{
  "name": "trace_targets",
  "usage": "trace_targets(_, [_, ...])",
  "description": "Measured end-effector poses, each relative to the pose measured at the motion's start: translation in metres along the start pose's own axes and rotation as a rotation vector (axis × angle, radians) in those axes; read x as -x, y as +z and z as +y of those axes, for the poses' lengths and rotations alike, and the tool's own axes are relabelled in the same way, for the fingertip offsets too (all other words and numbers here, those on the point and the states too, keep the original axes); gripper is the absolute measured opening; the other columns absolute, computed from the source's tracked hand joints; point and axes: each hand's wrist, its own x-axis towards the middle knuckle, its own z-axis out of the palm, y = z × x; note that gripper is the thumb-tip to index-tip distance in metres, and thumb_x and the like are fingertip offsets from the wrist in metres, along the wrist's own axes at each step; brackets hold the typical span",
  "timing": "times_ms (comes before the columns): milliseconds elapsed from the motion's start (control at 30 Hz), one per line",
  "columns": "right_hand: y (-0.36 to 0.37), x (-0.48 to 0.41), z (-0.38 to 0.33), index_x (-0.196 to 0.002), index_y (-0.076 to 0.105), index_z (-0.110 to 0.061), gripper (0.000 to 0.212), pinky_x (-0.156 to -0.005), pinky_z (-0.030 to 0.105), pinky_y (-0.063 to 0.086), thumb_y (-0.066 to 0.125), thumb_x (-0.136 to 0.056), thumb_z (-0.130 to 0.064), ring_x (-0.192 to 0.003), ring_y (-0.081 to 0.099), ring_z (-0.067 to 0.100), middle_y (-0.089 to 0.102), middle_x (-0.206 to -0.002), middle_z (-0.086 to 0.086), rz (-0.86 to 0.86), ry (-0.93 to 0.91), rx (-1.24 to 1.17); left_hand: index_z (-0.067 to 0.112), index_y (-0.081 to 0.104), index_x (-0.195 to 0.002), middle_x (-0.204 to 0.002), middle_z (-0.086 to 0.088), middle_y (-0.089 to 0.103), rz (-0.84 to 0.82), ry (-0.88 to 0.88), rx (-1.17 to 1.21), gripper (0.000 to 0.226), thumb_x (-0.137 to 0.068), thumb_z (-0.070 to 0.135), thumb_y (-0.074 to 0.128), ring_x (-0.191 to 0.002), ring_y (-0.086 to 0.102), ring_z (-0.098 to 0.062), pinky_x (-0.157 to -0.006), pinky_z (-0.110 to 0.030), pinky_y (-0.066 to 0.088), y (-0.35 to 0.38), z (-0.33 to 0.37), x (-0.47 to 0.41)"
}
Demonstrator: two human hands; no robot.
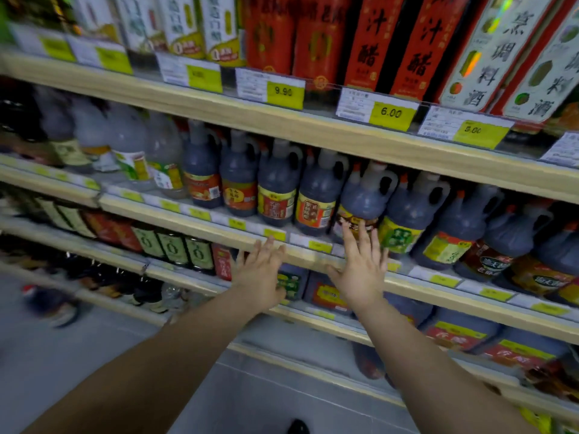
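Jug point(365, 198) of dark sauce — right hand point(360, 270) splayed at its front, left hand point(260, 274) splayed alongside.

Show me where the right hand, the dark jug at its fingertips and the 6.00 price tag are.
right hand point(360, 275): head view, back of the hand.
dark jug point(364, 197): head view, its dark body.
6.00 price tag point(391, 114): head view, yellow part.
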Motion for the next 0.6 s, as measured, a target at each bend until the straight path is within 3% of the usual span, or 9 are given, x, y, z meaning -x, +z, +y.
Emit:
trace_targets(200, [0.039,0.051,-0.109,-0.150,0.002,-0.034,0.089,-0.118,0.049,0.012,0.061,-0.086,-0.050,-0.147,-0.002,0.025,-0.005,-0.160,-0.003,-0.431,-0.093,-0.128,0.025,0.001,-0.152,-0.160,-0.002,-0.013,-0.088,-0.257,0.081,0.085,-0.088,0.056,0.048,-0.147,-0.008,-0.028,-0.117,-0.054,0.004,0.027,-0.102,0.114])
trace_targets(400, [0.089,0.118,-0.210,-0.150,0.007,-0.033,0.097,-0.116,0.043,0.020,0.070,-0.077,-0.048,-0.147,0.005,0.025,0.003,-0.160,-0.001,-0.645,-0.221,-0.264,0.024,0.001,-0.152,-0.159,-0.005,-0.015,-0.161,-0.521,0.173,0.083,-0.090,0.049,0.050,-0.147,-0.007,-0.030,-0.115,-0.056,0.004,0.051,-0.190,0.233])
trace_targets(600, [0.126,0.156,-0.293,-0.150,0.010,-0.032,0.096,-0.117,0.043,0.017,0.070,-0.077,-0.046,-0.146,0.005,0.026,0.004,-0.160,-0.001,-0.789,-0.373,-0.247,0.023,0.004,-0.152,-0.160,-0.005,-0.012,-0.167,-0.748,0.259,0.081,-0.090,0.050,0.048,-0.147,-0.003,-0.030,-0.116,-0.054,0.006,0.070,-0.252,0.303])
